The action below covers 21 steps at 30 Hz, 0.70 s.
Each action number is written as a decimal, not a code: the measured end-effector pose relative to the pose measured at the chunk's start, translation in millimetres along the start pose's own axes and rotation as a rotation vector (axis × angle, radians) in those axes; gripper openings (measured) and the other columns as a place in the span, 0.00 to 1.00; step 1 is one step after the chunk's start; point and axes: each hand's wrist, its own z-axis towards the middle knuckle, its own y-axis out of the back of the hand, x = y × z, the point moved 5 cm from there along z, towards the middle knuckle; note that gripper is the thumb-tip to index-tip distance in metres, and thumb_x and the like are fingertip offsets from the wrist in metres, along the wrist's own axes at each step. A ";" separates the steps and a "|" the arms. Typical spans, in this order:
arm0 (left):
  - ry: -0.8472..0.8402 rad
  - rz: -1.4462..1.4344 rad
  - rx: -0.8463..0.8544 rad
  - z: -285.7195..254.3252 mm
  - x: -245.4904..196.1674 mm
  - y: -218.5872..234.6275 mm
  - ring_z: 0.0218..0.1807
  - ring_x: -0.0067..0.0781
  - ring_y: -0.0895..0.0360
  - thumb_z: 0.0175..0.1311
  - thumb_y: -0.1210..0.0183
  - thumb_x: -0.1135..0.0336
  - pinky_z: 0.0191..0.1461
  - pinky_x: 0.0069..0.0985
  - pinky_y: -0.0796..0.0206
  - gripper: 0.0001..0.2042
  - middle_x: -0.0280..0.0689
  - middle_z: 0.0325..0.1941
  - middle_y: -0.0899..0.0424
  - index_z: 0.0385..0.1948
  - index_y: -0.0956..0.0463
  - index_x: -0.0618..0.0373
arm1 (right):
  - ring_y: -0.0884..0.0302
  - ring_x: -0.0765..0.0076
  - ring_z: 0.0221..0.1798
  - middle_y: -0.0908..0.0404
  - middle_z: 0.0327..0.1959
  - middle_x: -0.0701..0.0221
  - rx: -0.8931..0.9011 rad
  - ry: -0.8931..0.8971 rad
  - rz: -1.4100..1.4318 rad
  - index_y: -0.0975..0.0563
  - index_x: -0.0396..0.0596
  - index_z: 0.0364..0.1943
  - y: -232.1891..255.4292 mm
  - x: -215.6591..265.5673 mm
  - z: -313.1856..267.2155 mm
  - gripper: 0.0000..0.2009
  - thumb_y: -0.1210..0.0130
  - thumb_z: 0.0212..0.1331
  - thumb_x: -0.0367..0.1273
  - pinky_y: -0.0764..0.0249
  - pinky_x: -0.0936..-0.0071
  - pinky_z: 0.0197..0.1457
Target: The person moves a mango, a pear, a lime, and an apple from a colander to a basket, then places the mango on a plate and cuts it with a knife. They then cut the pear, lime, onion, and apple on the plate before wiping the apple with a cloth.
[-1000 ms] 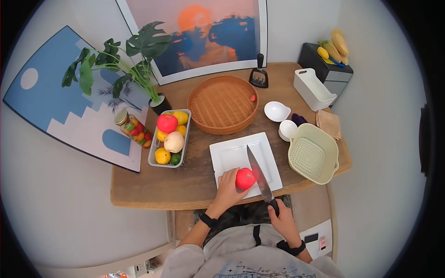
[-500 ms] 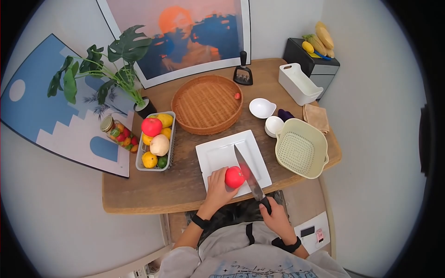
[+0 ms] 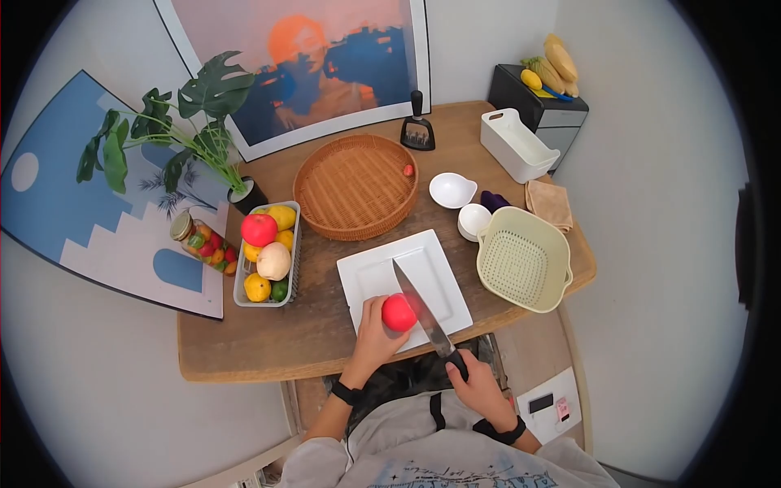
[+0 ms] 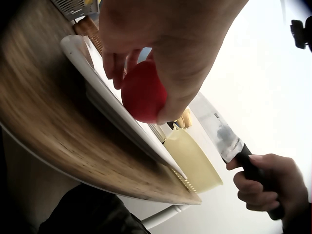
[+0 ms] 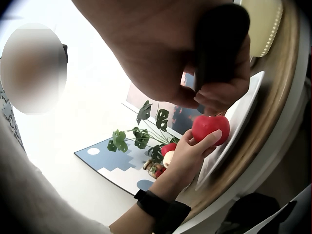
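Over the front part of a square white plate [image 3: 370, 281], my left hand [image 3: 377, 337] grips a round red apple [image 3: 399, 312], thumb on the near side and fingers round the left. My right hand [image 3: 478, 382] holds a kitchen knife [image 3: 425, 315] by its black handle [image 5: 219, 44]. In the head view the blade runs up and left across the plate, right beside the apple's right side. The left wrist view shows the apple [image 4: 143, 92] close over the plate, with the right hand [image 4: 268, 183] and knife [image 4: 219, 129] off to the side.
A grey basket [image 3: 294, 264] of fruit stands left, near a jar [image 3: 203, 244] and potted plant [image 3: 246, 195]. Behind the plate is a round wicker tray [image 3: 350, 183]. Right are white bowls [image 3: 452, 189], a pale green colander [image 3: 525, 260], a cloth [image 3: 550, 203] and a white bin [image 3: 519, 146].
The head view has shifted, sliding the whole scene left. The apple has turned in my left hand, its end spot no longer showing. The knife stays in my right hand beside it.
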 end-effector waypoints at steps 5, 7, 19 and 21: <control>-0.035 0.024 -0.001 0.8 0.8 -1.5 0.59 0.57 0.28 0.44 0.24 0.67 0.61 0.42 0.31 0.37 0.51 0.56 0.29 0.59 0.33 0.61 | 0.18 0.37 0.35 0.19 0.29 0.48 0.020 -0.022 -0.031 0.25 0.41 0.50 -1.0 -2.7 1.1 0.13 0.45 0.68 0.33 0.23 0.55 0.37; -0.037 0.059 -0.001 -0.9 1.4 -0.9 0.59 0.57 0.28 0.44 0.24 0.66 0.62 0.43 0.33 0.37 0.51 0.57 0.28 0.59 0.33 0.61 | 0.18 0.38 0.35 0.19 0.30 0.48 0.016 -0.017 -0.008 0.26 0.40 0.50 2.0 2.0 0.6 0.13 0.45 0.68 0.33 0.23 0.55 0.37; -0.037 0.131 0.007 -2.2 3.3 -1.5 0.59 0.54 0.29 0.44 0.23 0.61 0.64 0.45 0.38 0.39 0.49 0.58 0.25 0.61 0.32 0.59 | 0.18 0.37 0.35 0.19 0.29 0.48 0.011 -0.029 -0.037 0.26 0.41 0.51 -0.8 -5.1 1.6 0.13 0.46 0.68 0.34 0.23 0.55 0.37; -0.034 0.142 0.005 -1.5 3.4 -1.7 0.59 0.55 0.30 0.44 0.23 0.61 0.64 0.45 0.38 0.39 0.49 0.58 0.25 0.61 0.32 0.60 | 0.18 0.38 0.33 0.20 0.28 0.49 -0.005 -0.014 -0.029 0.26 0.41 0.49 0.1 -4.2 3.4 0.12 0.45 0.68 0.34 0.25 0.56 0.35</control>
